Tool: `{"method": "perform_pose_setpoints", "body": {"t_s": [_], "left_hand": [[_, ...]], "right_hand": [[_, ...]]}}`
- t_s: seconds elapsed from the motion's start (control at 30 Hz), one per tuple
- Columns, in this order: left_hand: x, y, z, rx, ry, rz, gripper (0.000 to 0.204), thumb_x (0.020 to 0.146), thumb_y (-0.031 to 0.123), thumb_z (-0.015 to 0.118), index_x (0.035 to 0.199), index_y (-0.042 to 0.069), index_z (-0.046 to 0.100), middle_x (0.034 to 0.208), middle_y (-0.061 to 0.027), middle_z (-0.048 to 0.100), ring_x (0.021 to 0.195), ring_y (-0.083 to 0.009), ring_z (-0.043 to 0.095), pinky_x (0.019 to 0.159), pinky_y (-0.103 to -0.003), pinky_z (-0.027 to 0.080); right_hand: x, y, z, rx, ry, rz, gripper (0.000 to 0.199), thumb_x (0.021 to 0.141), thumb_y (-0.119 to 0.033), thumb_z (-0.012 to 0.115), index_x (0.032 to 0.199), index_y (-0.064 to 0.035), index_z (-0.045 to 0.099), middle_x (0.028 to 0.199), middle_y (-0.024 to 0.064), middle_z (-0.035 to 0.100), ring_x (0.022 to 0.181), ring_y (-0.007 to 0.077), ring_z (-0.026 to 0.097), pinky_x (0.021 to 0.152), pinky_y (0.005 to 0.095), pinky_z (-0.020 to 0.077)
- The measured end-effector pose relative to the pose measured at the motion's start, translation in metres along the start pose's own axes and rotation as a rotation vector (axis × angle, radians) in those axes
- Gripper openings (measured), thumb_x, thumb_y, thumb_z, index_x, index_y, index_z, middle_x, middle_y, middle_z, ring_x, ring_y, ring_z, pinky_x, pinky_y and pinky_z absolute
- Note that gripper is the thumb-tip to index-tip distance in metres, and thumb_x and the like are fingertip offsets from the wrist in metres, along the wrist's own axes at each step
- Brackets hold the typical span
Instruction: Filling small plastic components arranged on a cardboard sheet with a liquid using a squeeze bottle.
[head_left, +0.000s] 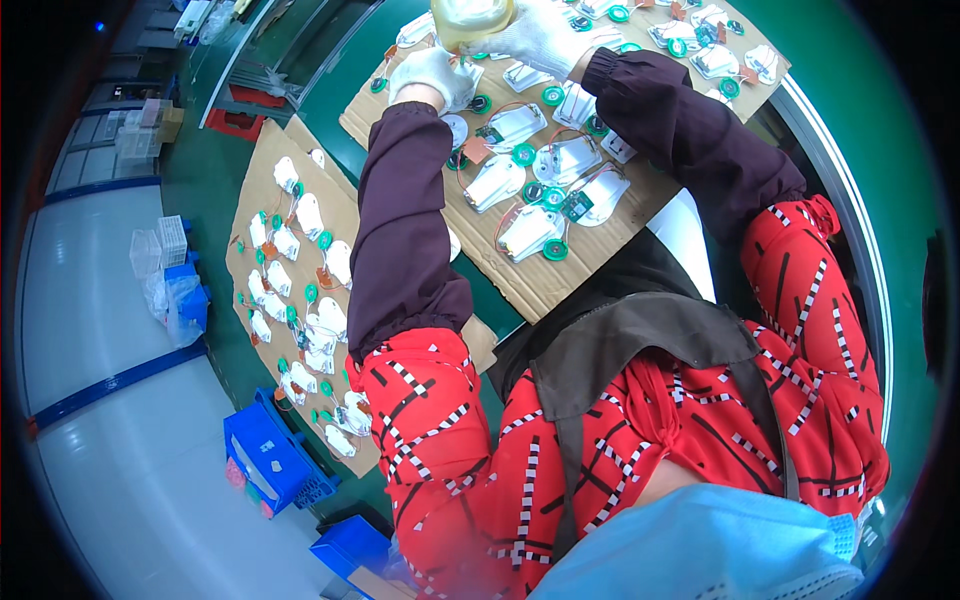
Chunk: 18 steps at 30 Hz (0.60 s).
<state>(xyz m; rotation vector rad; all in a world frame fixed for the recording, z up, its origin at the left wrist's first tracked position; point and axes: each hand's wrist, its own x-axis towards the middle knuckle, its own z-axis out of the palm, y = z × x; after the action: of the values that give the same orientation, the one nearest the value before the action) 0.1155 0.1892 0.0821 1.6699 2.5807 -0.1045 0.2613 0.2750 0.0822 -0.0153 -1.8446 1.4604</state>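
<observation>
Translucent yellowish jar at top edge, above cardboard sheet w/ white-green parts; right hand, white glove, gripping jar's side; left hand gloved, just below jar, curled; grip unclear.

White assemblies crowd the cardboard sheet; only its bare near edge offers room.

Clear plastic bags lie crumpled on the pale floor at the left, beside a small clear plastic box. Two blue plastic crates stand on the floor lower down, the nearer one bearing small white labels on its side. No signs or screens show.
</observation>
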Motion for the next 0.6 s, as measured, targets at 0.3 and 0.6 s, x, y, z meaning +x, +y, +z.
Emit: {"method": "perform_pose_setpoints", "body": {"t_s": [0.3, 0.6], "left_hand": [[0.005, 0.0, 0.003, 0.014, -0.047, -0.043, 0.047, 0.074, 0.052, 0.06, 0.099, 0.012, 0.068, 0.1, -0.0133, 0.065, 0.096, -0.0281, 0.062, 0.084, -0.036, 0.047], [-0.007, 0.019, 0.002, 0.041, -0.03, -0.042, 0.047, 0.075, 0.053, 0.059, 0.097, 0.013, 0.068, 0.096, -0.012, 0.066, 0.093, -0.0276, 0.062, 0.083, -0.035, 0.048]], "right_hand": [[-0.007, -0.021, -0.007, -0.215, 0.01, 0.087, 0.043, 0.073, -0.024, 0.076, 0.108, -0.0043, 0.059, 0.1, 0.0058, 0.065, 0.088, 0.0144, 0.058, 0.081, 0.03, 0.0467], [-0.027, -0.035, -0.015, -0.17, 0.026, 0.062, 0.043, 0.073, -0.024, 0.076, 0.108, -0.0046, 0.059, 0.1, 0.0063, 0.065, 0.09, 0.0154, 0.059, 0.082, 0.0306, 0.0468]]}}
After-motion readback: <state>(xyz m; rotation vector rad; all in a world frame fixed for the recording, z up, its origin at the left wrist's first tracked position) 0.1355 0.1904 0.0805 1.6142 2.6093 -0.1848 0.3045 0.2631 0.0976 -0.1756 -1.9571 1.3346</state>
